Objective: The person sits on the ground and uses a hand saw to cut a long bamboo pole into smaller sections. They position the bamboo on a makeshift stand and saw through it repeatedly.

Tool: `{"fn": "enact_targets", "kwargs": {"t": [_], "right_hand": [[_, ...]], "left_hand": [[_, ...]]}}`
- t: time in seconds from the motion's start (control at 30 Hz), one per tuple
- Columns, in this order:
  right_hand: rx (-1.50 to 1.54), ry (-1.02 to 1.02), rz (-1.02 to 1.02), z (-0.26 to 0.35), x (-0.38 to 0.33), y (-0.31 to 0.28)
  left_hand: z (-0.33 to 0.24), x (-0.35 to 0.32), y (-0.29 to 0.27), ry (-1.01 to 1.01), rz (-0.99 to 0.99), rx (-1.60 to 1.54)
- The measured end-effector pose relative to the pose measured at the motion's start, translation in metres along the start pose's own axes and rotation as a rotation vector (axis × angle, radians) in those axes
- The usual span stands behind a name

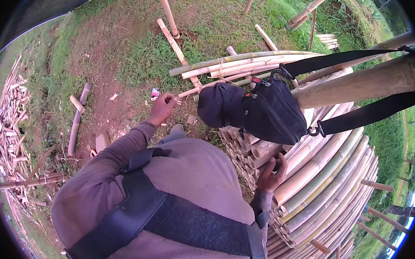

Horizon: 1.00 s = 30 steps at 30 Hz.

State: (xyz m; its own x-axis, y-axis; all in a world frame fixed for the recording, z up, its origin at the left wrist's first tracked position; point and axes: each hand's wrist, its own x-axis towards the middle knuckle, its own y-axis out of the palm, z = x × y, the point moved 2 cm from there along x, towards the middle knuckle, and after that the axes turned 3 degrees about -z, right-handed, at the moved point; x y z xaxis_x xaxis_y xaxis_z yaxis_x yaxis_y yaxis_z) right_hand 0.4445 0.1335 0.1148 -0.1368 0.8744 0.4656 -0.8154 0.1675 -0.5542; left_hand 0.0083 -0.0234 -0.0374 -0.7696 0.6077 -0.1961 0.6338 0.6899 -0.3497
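My left hand point(162, 108) is held out over the bare soil, its thumb and fingertips pinched together. Whatever sits in that pinch, if anything, is too small to make out. Low by the cut ends of the stacked bamboo poles point(315, 176) is my right hand point(272, 174), its fingers loosely bent and apart with nothing seen in them. I cannot tell whether it touches the poles. Between and beyond the hands, a black shoulder bag point(275, 110) hangs by its straps from a thick bamboo post point(362, 84). A dark cloth cap point(221, 104) is against the bag's left side.
Several long bamboo poles point(249, 63) lie on a low bamboo frame ahead. A small red and white packet point(155, 94) is on the ground past my left hand. Farther left are a loose bamboo length point(78, 121) and a heap of split offcuts point(14, 122).
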Motion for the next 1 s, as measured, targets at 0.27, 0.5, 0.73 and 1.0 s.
{"fn": "enact_targets", "kwargs": {"t": [0.27, 0.5, 0.73, 1.0], "right_hand": [[0.032, -0.151, 0.287, 0.035, -0.002, 0.051], [-0.027, -0.089, 0.508, 0.063, 0.034, 0.101], [0.066, 0.042, 0.556, 0.025, 0.001, 0.109], [0.184, 0.002, 0.596, 0.061, 0.013, 0.086]], "left_hand": [[-0.122, -0.028, 0.016, 0.775, -0.059, 0.263], [-0.147, 0.006, 0.075, 0.35, 0.357, 0.221], [-0.157, -0.003, 0.067, 0.202, 0.388, 0.175], [-0.139, 0.002, 0.081, 0.344, 0.369, 0.152]]}}
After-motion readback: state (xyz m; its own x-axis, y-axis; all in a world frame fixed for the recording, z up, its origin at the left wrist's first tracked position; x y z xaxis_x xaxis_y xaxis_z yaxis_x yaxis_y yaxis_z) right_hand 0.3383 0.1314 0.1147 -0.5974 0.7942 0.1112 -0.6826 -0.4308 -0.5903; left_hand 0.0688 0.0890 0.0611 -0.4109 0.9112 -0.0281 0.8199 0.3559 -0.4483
